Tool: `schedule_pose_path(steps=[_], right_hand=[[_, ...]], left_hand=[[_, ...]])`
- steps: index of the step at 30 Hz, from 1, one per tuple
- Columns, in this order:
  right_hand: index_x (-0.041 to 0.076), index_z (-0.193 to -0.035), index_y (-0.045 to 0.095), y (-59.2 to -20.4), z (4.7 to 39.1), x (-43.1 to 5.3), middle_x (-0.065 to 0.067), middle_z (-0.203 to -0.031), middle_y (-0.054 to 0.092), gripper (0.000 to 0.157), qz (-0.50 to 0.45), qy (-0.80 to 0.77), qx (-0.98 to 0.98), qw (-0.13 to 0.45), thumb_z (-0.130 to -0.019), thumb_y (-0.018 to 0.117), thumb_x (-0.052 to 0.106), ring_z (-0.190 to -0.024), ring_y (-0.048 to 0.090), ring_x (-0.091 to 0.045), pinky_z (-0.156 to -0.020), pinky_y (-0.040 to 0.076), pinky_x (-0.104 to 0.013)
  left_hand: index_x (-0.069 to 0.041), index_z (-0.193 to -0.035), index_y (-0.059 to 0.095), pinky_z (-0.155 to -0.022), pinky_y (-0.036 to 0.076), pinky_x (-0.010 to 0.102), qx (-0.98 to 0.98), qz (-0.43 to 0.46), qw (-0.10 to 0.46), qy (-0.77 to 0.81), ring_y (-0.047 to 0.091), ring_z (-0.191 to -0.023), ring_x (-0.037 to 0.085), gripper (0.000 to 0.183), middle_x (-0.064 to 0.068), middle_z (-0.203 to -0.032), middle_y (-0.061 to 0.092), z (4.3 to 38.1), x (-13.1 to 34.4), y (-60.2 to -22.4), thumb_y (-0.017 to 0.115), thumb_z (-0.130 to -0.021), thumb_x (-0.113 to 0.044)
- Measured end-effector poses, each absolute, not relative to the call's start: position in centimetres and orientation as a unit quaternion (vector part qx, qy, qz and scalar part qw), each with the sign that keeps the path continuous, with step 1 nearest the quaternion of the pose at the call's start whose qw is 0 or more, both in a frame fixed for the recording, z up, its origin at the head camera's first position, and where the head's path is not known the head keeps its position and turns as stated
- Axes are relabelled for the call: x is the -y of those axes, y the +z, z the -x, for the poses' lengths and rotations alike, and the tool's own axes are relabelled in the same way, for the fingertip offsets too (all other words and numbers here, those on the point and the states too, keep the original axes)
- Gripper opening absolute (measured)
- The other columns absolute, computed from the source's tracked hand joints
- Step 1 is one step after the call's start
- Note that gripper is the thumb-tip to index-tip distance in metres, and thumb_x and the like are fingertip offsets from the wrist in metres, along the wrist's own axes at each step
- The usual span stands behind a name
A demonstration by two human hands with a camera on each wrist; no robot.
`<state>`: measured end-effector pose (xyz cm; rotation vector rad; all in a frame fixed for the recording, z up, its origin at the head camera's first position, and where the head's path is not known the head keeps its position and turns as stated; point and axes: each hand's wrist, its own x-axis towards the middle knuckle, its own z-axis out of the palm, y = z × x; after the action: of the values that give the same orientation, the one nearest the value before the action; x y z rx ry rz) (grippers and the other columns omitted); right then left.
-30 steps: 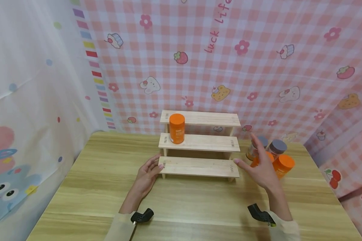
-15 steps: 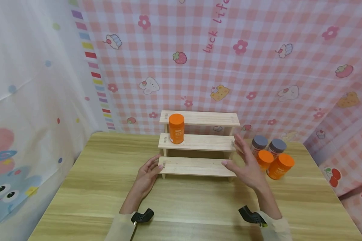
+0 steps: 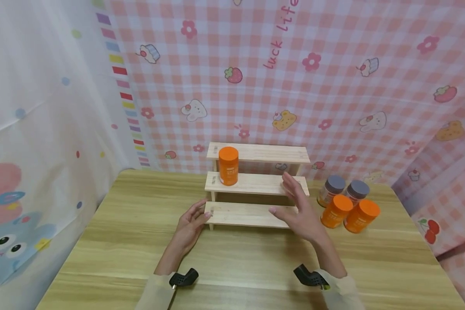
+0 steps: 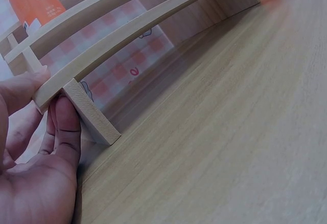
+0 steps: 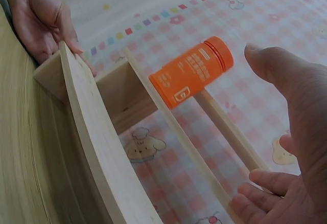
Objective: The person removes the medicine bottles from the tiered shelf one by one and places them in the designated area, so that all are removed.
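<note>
A three-step wooden display rack [image 3: 248, 214] stands on the table against the patterned cloth. My left hand [image 3: 189, 228] grips the left end of its lowest step, thumb on top and fingers curled underneath beside the leg [image 4: 92, 112], as the left wrist view shows. On the left of the middle step an orange bottle [image 3: 228, 167] with an orange lid stands upright. My right hand [image 3: 303, 219] hovers over the rack's right part, thumb and fingers spread apart with nothing between them. In the right wrist view, its thumb [image 5: 271, 68] points toward the orange bottle.
Right of the rack, two orange bottles [image 3: 336, 212] stand in front of two grey-lidded jars [image 3: 332, 190], grouped close together. Behind hangs a pink checked cloth [image 3: 255, 94], and a white curtain [image 3: 54, 107] borders the left side of the wooden table [image 3: 232, 267].
My right hand has moved left from in front of the bottle group to over the rack's right part, uncovering those bottles. The left hand keeps its grip on the lowest step.
</note>
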<state>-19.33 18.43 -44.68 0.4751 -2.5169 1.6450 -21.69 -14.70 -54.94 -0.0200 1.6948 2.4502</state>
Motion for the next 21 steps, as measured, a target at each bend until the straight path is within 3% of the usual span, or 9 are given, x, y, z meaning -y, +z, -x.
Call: schedule_pose_path(steps=[11, 21], right_hand=[[0.043, -0.159, 0.024, -43.9, 20.5, -16.3, -0.002, -0.167, 0.032, 0.088, -0.173, 0.559, 0.810, 0.032, -0.092, 0.079, 0.026, -0.153, 0.035, -0.031, -0.123, 0.031, -0.057], [0.036, -0.160, 0.028, -43.8, 22.5, -14.7, -0.005, -0.162, 0.040, 0.084, -0.198, 0.588, 0.784, 0.016, -0.094, 0.076, 0.020, -0.149, 0.042, -0.030, -0.122, 0.035, -0.051]], left_hand=[[-0.001, -0.152, 0.044, -0.088, 0.056, 0.020, -0.557, 0.000, 0.080, 0.826, 0.063, -0.101, 0.010, 0.059, -0.001, -0.109, 0.062, 21.6, 14.7, -55.0, 0.062, -0.097, 0.005], [-0.003, -0.153, 0.044, -0.091, 0.055, 0.020, -0.563, -0.002, 0.081, 0.823, 0.062, -0.103, 0.010, 0.058, 0.001, -0.111, 0.060, 21.7, 14.7, -55.1, 0.062, -0.097, 0.004]])
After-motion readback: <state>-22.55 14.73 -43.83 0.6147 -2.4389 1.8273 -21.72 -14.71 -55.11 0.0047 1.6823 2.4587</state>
